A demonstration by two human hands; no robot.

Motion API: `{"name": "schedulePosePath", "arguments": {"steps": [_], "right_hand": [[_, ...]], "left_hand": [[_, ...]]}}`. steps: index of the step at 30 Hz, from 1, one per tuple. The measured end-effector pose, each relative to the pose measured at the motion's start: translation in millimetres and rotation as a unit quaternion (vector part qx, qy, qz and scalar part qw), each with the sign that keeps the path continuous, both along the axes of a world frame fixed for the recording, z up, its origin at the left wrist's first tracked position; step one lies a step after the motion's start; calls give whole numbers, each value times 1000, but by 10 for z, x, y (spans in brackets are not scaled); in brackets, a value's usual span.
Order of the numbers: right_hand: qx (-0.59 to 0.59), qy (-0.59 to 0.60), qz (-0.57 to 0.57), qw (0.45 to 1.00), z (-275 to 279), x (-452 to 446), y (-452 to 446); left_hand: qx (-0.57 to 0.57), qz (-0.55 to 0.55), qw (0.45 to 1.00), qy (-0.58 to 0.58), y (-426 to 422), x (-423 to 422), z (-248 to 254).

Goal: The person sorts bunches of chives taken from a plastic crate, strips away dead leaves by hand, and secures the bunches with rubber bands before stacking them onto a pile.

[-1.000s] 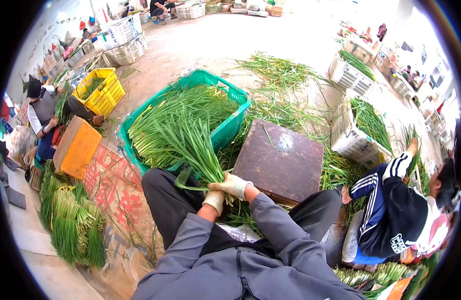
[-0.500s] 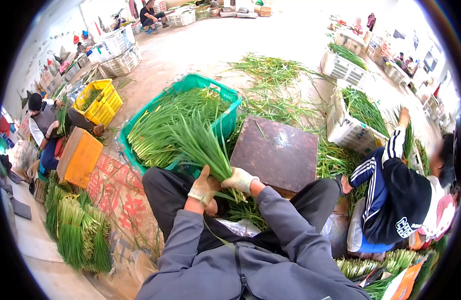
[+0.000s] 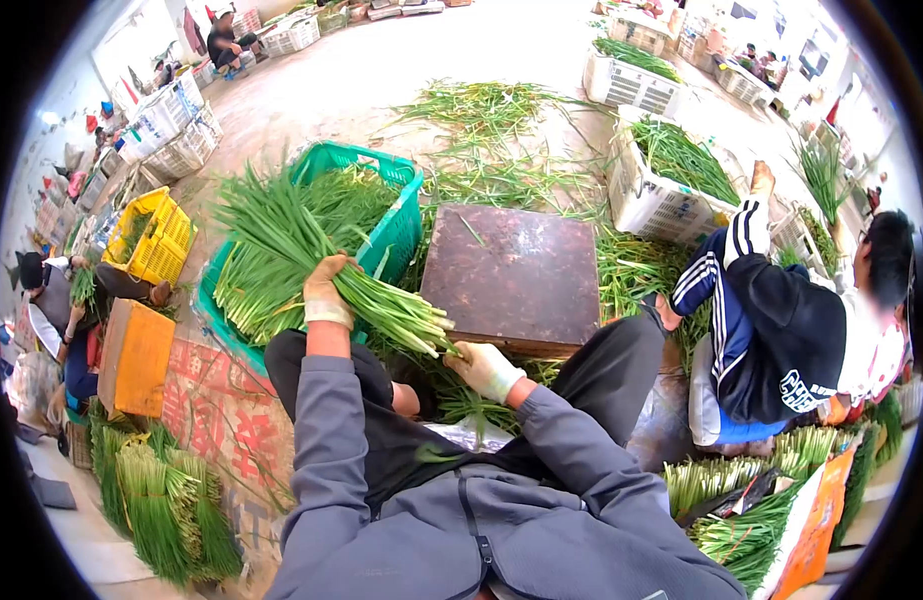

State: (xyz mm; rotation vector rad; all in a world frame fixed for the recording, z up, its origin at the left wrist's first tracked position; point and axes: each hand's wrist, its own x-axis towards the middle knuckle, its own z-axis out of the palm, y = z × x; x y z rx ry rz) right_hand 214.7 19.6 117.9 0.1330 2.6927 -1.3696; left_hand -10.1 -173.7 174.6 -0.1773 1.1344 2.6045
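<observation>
A bunch of garlic chives [image 3: 386,300] slants across in front of me, leaf tips to the upper left and pale stem ends to the lower right. My left hand [image 3: 327,292], in a light glove with bare-looking fingers, is closed round the stems. At the pale ends, my gloved right hand [image 3: 484,370] has its fingers pinched together, close to or touching them; what they grip is hidden. Behind the bunch, a green crate [image 3: 406,195] holds more loose chives. A dark square board on a low box [image 3: 511,270] stands right of the bunch.
Loose chives [image 3: 486,105] litter the floor ahead. At right, a person [image 3: 786,310] sits near white crates [image 3: 646,205]. Tied chive bundles [image 3: 166,510] lie at lower left, near an orange wooden box [image 3: 141,358] and a yellow crate [image 3: 166,245]. Another person [image 3: 56,300] works there.
The bunch has swung from pointing up to leaning left. My left hand has moved up the stems and grips them; my right hand has shifted down to the stem ends. My view has turned right.
</observation>
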Motion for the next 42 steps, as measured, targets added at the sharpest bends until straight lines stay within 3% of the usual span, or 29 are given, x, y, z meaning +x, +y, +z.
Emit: {"name": "schedulePosePath", "arguments": {"steps": [2,4,6,8,10,12,14,16,18,21,22,24,26,28,30,32,34,35,36,37,40,42], "right_hand": [[4,43,-3,999,-132,52,-12],[34,-25,-38,998,-487,56,114],[155,-126,18,980,-589,71,296],[120,8,-80,989,-597,-49,314],[-62,46,-154,985,-209,-261,284],[-223,35,-149,963,309,-431,209],[-256,-12,-139,957,796,-591,23],[-286,14,-77,955,924,-738,-167],[-400,-21,-67,914,864,-862,-312],[-494,4,-145,857,658,-820,-190],[-553,82,-163,813,464,-819,-125],[-695,154,-208,671,431,-696,63],[-680,221,-298,632,470,-579,241],[-608,263,-293,689,426,-433,482],[-702,273,-161,638,216,-332,834],[-743,302,-179,570,358,-183,1051],[-612,342,-313,640,338,-219,1186],[-504,362,-255,742,363,-205,1153],[-478,234,-221,817,503,-121,1068],[-440,213,-170,855,559,-161,915],[-249,110,-64,960,930,-326,329],[-318,75,-23,945,922,-452,-36]], "left_hand": [[9,-20,999,38,-106,-96,77],[23,-14,999,41,-250,-185,76],[73,-42,996,35,-412,-262,153],[130,-23,987,91,-432,-157,219],[136,-51,983,115,-433,-33,193],[137,-86,977,140,-407,96,152],[118,-152,968,163,-333,236,103],[128,-182,959,177,-230,286,-11],[165,-190,956,150,-137,395,-72],[182,-182,952,169,-220,388,-151],[189,-168,951,175,-286,374,-193],[190,-142,955,179,-405,323,-303],[266,-150,931,200,-474,285,-262],[277,-153,926,205,-475,221,-296],[324,-159,904,228,-454,169,-319],[305,-154,914,217,-542,198,-279],[287,-147,924,207,-566,194,-244],[315,-142,915,211,-553,177,-239],[341,-138,905,212,-530,176,-227],[353,-124,904,207,-470,184,-246],[308,-143,917,211,-390,140,-356],[294,-161,917,218,-375,176,-340]]}}
